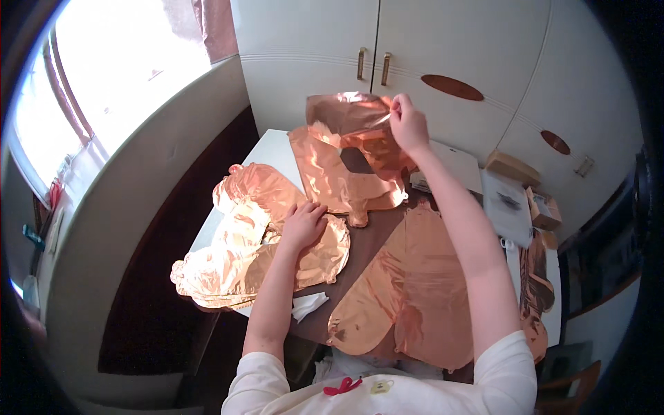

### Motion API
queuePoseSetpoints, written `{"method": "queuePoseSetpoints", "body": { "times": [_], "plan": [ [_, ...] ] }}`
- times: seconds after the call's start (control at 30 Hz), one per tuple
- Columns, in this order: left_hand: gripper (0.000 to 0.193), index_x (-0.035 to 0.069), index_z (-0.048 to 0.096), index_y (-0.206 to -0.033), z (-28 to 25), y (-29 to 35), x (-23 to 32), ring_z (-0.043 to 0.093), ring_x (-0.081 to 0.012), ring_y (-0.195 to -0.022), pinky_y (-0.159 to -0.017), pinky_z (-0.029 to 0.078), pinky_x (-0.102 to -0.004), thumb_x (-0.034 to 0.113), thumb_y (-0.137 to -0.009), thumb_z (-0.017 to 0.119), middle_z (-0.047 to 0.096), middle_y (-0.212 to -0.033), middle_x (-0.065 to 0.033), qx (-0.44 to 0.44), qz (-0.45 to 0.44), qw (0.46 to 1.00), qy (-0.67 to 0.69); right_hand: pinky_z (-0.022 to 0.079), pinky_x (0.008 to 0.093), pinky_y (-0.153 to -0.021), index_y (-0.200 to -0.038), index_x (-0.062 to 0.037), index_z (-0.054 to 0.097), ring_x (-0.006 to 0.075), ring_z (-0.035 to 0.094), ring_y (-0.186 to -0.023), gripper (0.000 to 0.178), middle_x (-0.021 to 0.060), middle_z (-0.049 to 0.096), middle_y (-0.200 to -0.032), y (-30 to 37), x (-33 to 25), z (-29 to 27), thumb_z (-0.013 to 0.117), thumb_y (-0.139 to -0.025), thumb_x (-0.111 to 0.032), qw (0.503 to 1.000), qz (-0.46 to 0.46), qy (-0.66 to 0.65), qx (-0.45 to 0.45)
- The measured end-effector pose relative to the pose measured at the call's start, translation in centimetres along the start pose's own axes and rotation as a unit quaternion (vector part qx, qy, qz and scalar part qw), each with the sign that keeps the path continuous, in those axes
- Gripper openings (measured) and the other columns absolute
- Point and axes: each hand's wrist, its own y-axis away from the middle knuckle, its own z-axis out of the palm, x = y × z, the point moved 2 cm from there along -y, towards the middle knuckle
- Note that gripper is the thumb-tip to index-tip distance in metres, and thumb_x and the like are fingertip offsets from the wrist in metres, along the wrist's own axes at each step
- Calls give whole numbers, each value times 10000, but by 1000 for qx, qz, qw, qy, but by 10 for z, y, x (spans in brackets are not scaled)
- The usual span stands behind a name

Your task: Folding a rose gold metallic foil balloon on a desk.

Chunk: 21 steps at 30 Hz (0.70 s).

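Observation:
At the far side of the table, my right hand (409,123) pinches the upper edge of a flat rose-gold foil balloon (319,169). Its top part is lifted and folded, and the brown table shows through an opening in its middle. My left hand (304,223) lies with its fingers outstretched on a crinkled pile of shiny foil balloons (238,232) at the left. Between my forearms, another flat foil balloon (432,283) with rounded lobes lies near the front edge. A crumpled white tissue (309,304) sits beside my left forearm.
The brown table (360,266) carries all the foil. At the right are a white sheet in clear plastic (506,200), a small open box (544,209), a brown carton (513,167) and more foil (532,277). White cabinet doors (304,76) stand behind; a bright window is at left.

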Motion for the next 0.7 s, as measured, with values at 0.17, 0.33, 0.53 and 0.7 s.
{"method": "queuePoseSetpoints", "body": {
  "times": [0.17,0.33,0.53,0.7],
  "plan": [
    [341,139,604,-1131,3,4,-8,494,-204,-1157,-1015,295,-459,335,-863,527,566,-1180,-63,-1,-15,999,35,471,463,-559,-915,-101,485,367,608,-673,60,145,600,-686,3,-43,-78,515,-863,-97,992,-130,4,-1],
    [373,13,611,-1061,-21,-3,-6,608,-306,-944,-822,476,-373,338,-913,505,607,-1061,-178,103,-107,955,258,477,399,-520,-997,-78,480,297,614,-613,200,92,594,-689,73,-62,-117,551,-821,-16,961,-278,-7,11],
    [674,114,384,-1322,-55,24,73,607,-301,-989,-827,507,-408,637,-902,324,553,-1188,-136,-229,-270,642,680,478,378,-527,-989,-75,488,282,608,-609,233,69,590,-687,136,-60,-143,577,-784,-10,970,-236,-43,-43],
    [620,110,415,-1322,-41,51,96,618,-272,-992,-817,521,-400,577,-919,352,566,-1218,-83,-263,-315,577,706,496,372,-642,-1010,-78,508,268,630,-730,307,65,648,-858,165,-62,-156,634,-750,25,976,-176,-51,-117]
  ]
}}
